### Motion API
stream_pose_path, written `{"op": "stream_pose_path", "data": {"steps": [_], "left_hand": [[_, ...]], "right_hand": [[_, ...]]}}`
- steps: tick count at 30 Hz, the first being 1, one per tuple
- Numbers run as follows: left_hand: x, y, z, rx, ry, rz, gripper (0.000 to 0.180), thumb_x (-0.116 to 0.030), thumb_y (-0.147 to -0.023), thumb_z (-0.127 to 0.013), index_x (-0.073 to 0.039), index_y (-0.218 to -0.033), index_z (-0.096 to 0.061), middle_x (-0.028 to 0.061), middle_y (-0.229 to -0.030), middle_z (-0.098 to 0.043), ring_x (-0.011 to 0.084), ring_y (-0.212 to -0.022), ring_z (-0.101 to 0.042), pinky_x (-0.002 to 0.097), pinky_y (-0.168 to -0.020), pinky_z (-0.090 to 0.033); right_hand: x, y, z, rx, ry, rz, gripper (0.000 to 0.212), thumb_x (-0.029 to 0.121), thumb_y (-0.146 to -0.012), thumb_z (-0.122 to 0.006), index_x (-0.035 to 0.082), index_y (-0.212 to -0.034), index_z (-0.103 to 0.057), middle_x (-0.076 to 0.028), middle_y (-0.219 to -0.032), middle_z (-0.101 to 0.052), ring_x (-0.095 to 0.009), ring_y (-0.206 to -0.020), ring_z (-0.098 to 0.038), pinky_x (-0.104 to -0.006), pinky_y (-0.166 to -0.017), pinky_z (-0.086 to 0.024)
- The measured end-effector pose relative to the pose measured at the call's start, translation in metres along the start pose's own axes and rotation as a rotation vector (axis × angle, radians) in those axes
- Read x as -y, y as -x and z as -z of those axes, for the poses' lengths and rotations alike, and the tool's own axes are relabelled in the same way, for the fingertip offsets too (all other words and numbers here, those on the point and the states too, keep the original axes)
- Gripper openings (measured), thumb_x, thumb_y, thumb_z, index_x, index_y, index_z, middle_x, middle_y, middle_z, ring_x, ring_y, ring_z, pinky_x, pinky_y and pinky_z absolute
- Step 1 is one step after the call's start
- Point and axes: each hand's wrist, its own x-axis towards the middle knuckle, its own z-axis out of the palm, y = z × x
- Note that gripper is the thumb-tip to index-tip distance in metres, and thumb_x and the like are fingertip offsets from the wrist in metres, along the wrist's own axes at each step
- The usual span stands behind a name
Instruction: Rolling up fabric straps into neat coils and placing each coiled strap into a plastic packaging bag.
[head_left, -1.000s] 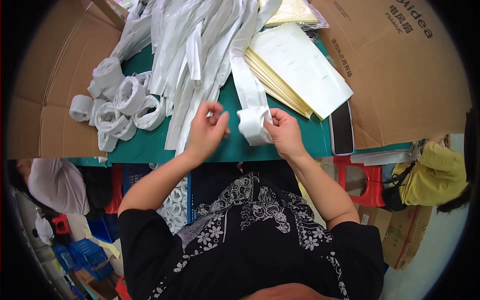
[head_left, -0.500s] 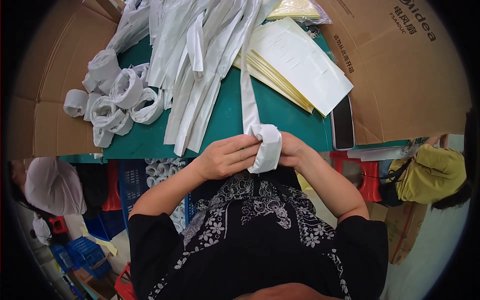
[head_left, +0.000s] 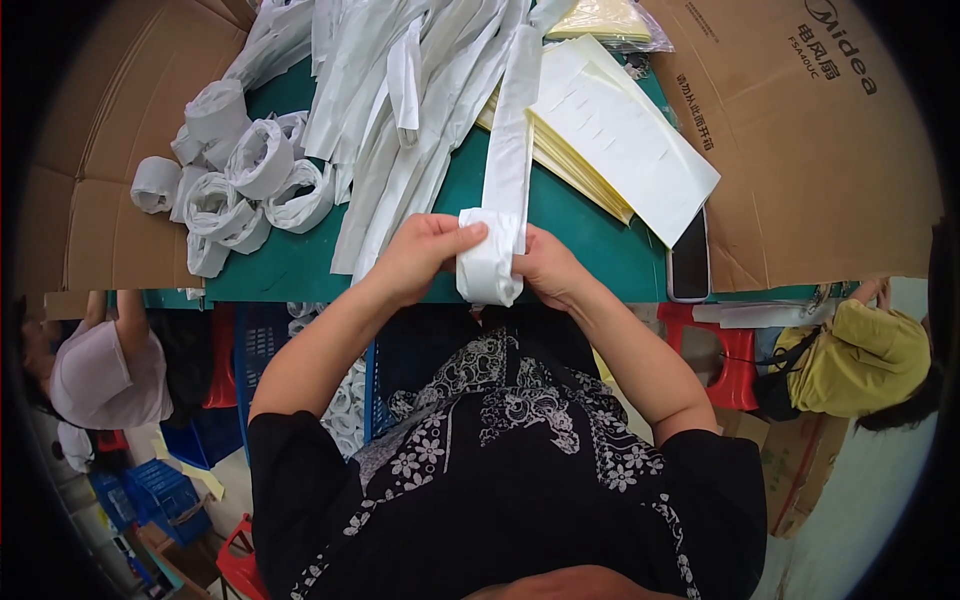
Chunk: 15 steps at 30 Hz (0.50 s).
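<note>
Between my hands, over the table's front edge, is a white strip roll (head_left: 487, 262), partly wound into a loop. Its flat white tail (head_left: 510, 150) runs away from me across the table toward the heap of strips. My left hand (head_left: 425, 252) pinches the roll's left side, thumb lying on top of it. The fingers of my right hand (head_left: 545, 265) close on the roll's right edge, where the tail meets it; some fingertips are hidden behind the white material. Many loose white strips (head_left: 380, 130) lie lengthwise beyond my hands.
Finished-looking white rolls (head_left: 262, 160) are piled at the left of the green table (head_left: 290, 265). Yellow-edged white sheets (head_left: 625, 130) and a dark phone (head_left: 687, 260) lie to the right. Cardboard (head_left: 790, 150) flanks both sides. A blue crate (head_left: 255, 350) with rolls stands below; people sit either side.
Both hands and the roll have moved left and away from me. The tail has turned to show its broad flat side. My left thumb now lies on top of the roll.
</note>
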Motion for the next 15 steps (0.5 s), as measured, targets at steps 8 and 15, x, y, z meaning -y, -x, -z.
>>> {"op": "stream_pose_path", "data": {"steps": [8,15], "left_hand": [[0.035,-0.018,0.010,-0.153,0.070,-0.214,0.039,-0.029,-0.091,-0.055,0.005,-0.109,-0.057,0.0069,-0.088,-0.064,0.0157,-0.076,-0.063,0.0263,-0.075,-0.049],[0.045,0.000,0.012,-0.189,-1.210,-1.149,0.036,-0.010,-0.064,-0.074,-0.001,-0.097,-0.062,0.0112,-0.112,-0.056,0.0309,-0.104,-0.051,0.0382,-0.089,-0.042]], "right_hand": [[-0.006,0.001,-0.012,-0.134,-0.048,-0.160,0.028,0.026,-0.090,-0.050,0.001,-0.099,-0.061,-0.007,-0.093,-0.064,-0.016,-0.080,-0.062,-0.0284,-0.067,-0.052],[-0.013,0.003,-0.013,-0.159,-0.305,-0.186,0.027,0.027,-0.092,-0.047,0.006,-0.106,-0.058,-0.006,-0.095,-0.062,-0.017,-0.081,-0.062,-0.0309,-0.067,-0.052]]}}
